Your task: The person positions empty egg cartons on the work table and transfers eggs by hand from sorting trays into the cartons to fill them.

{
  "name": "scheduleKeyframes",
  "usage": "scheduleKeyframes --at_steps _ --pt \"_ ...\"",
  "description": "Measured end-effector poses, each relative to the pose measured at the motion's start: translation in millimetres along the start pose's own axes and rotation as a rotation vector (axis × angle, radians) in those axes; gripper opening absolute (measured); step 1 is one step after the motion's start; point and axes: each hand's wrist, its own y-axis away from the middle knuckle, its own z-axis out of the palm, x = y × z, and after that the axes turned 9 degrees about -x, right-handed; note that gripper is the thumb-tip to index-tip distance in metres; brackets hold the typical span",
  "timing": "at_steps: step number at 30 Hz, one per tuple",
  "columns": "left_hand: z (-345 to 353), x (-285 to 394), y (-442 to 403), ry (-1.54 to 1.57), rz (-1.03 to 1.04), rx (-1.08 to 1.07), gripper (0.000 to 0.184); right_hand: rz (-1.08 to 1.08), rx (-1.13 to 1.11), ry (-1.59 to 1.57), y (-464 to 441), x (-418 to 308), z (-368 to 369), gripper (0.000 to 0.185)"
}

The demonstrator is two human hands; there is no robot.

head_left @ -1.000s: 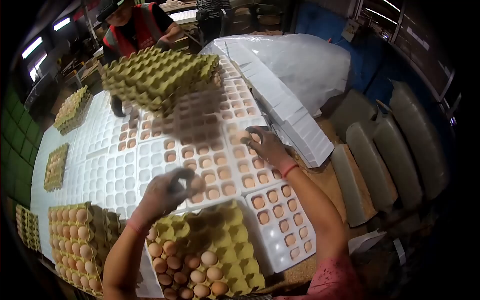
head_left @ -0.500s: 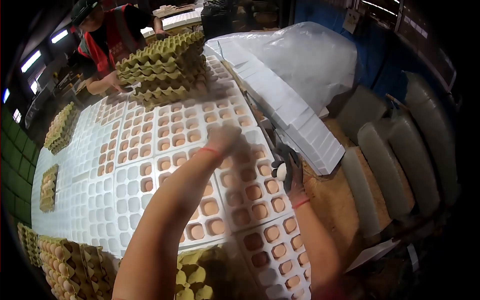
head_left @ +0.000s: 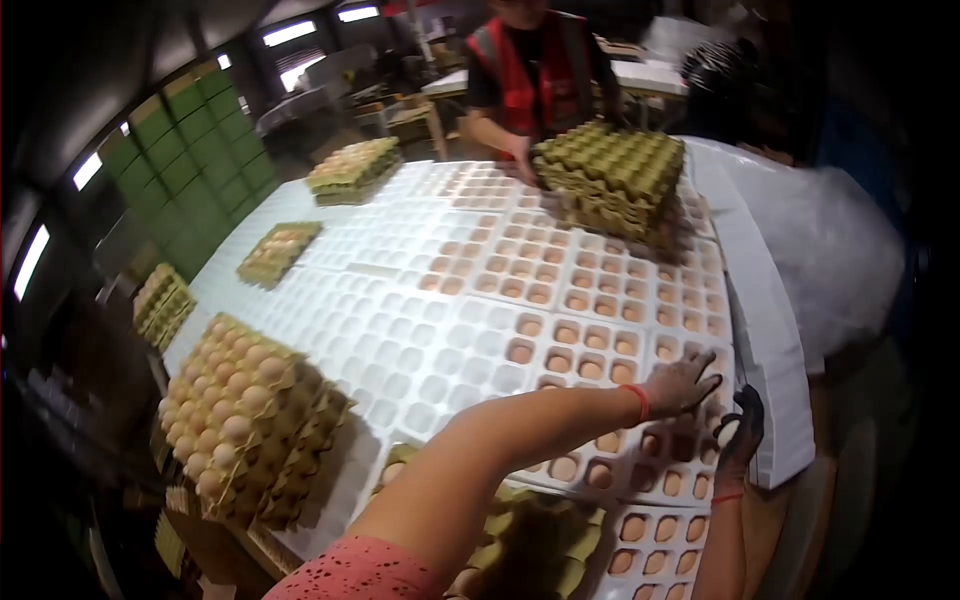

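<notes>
Egg — pale, cupped in right hand

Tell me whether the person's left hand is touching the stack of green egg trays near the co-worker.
No, the left hand is over a white foam tray, well apart from that stack.

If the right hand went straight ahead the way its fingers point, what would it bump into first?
Probably the edge of the long white slab-like stack, just beyond the fingertips of the right hand. Depth is unclear, so it might pass above instead.
</notes>
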Motion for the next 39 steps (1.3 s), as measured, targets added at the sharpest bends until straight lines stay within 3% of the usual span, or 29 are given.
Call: scheduleKeyframes --at_steps 1,2,4,5,6,8,11,13,14,15,18,19,20,22,24,28,31,32,34,35,36,37,39 --pt "-4.6 -7.2 13.3 0.193 -0.059 -0.084 0.073 0.104 -0.010 -0.126 11.5 -49.4 23.7 0.044" --pt "-8.4 -19.7 41.7 0.253 0.251 -0.061 0.079 -0.033 -0.128 -0.114 14.3 -75.6 49.6 0.047" --pt "-50.5 16.5 107.6 0.893 0.015 -0.280 0.074 -0.222 -0.233 -0.054 40.3 -146.4 116.3 0.052" --pt "-71.7 33.5 139.9 1.180 -0.150 -0.318 0.073 -0.427 -0.342 -0.067 47.8 -163.5 147.1 0.049" --pt "-92.5 40.8 162.7 0.757 0.074 -0.230 0.064 -0.436 -0.358 -0.072 55.4 -185.7 171.0 0.049" --pt "-138.7 56.2 217.2 0.327 0.236 -0.148 0.046 -0.544 -0.448 0.011 71.7 -229.4 221.3 0.046" --pt "-243.6 87.7 333.8 0.468 0.048 0.045 0.034 -0.657 -0.522 0.142 98.6 -284.6 277.8 0.041" --pt "-334.3 50.5 421.4 0.609 -0.048 0.491 0.033 -0.540 -0.635 0.124 116.5 -299.1 290.1 0.041" --pt "-365.8 46.7 473.5 0.473 -0.015 0.802 0.038 -0.412 -0.722 0.100 131.1 -304.1 296.5 0.041" --pt "-406.9 6.7 531.9 0.318 -0.133 0.932 0.037 -0.369 -0.827 0.209 153.6 -315.5 300.7 0.040" --pt "-513.6 -203.2 715.3 0.096 -0.047 1.124 0.036 -0.275 -1.029 0.407 221.2 -312.1 323.2 0.050" --pt "-516.4 -251.2 768.6 0.424 -0.181 1.116 0.029 -0.225 -1.057 0.397 246.0 -315.6 339.7 0.056" --pt "-510.5 -287.4 806.3 0.493 -0.250 1.109 0.025 -0.175 -1.084 0.387 270.9 -319.2 356.1 0.062" --pt "-486.3 -356.1 851.5 0.153 -0.333 0.879 0.021 0.143 -1.023 0.171 323.2 -329.6 403.6 0.063" --pt "-457.3 -409.9 863.6 -0.269 -0.300 0.662 0.023 0.391 -0.929 0.040 365.2 -338.3 435.5 0.064" --pt "-456.4 -476.0 814.9 0.125 -0.391 0.783 0.015 0.513 -0.864 0.125 400.8 -349.9 457.7 0.067" --pt "-485.5 -425.3 747.0 1.229 -0.391 1.130 0.019 0.554 -0.779 0.187 406.9 -357.2 472.4 0.069" --pt "-495.6 -466.4 733.6 1.053 -0.206 1.126 0.017 0.563 -0.751 0.206 407.6 -359.0 476.1 0.070" --pt "-520.8 -474.4 706.8 1.060 -0.089 1.124 0.014 0.590 -0.701 0.244 408.3 -361.6 481.0 0.072" --pt "-541.9 -432.4 694.6 1.239 -0.161 1.130 0.013 0.602 -0.678 0.261 407.4 -361.8 485.5 0.073" --pt "-557.4 -456.1 685.1 1.241 0.007 1.079 0.013 0.611 -0.660 0.278 407.3 -362.6 489.0 0.074" --pt "-570.6 -445.3 669.9 1.310 0.016 1.260 0.012 0.622 -0.648 0.288 407.0 -362.1 491.9 0.074" --pt "-591.8 -464.1 661.9 1.230 0.045 1.247 0.013 0.645 -0.627 0.312 407.6 -360.2 498.6 0.076"
